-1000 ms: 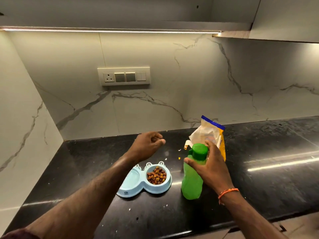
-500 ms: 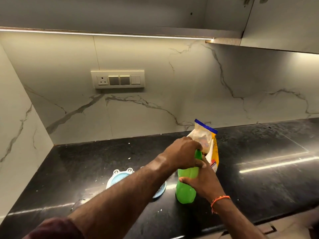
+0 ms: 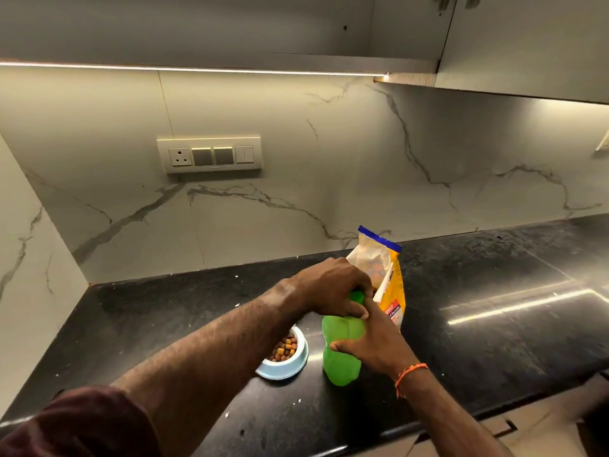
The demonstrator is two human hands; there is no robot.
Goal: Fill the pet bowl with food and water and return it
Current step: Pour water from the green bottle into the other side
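On the black counter (image 3: 494,341), near front edge: green water bottle (image 3: 341,351) upright, long axis vertical, cap end up. Left hand (image 3: 333,288) over the top, fingers curled round the green cap (image 3: 357,296); grip pressed onto cap, coming in from the left across the bowl. Right hand (image 3: 375,344) wrapped round bottle body from the right side, thumb on the near face; grip clamped on the body, orange thread on wrist. Pet bowl (image 3: 286,364) just left of bottle, light blue, apart from it; visible compartment holds kibble (image 3: 285,347). Other compartment hidden under left forearm, so water level cannot tell. Food bag (image 3: 390,291), yellow with blue top strip, open, standing just behind bottle, close to right-hand fingers.

Judged step: unscrewing cap, food part apparently done, water part likely pending. Key relation: cap directly above body grip, same vertical axis, so twist on top against hold below. Empty side of bowl lies left of bottle, under left arm; pour will need bottle tipped leftward. Risk: elbow over kibble, bag close behind.
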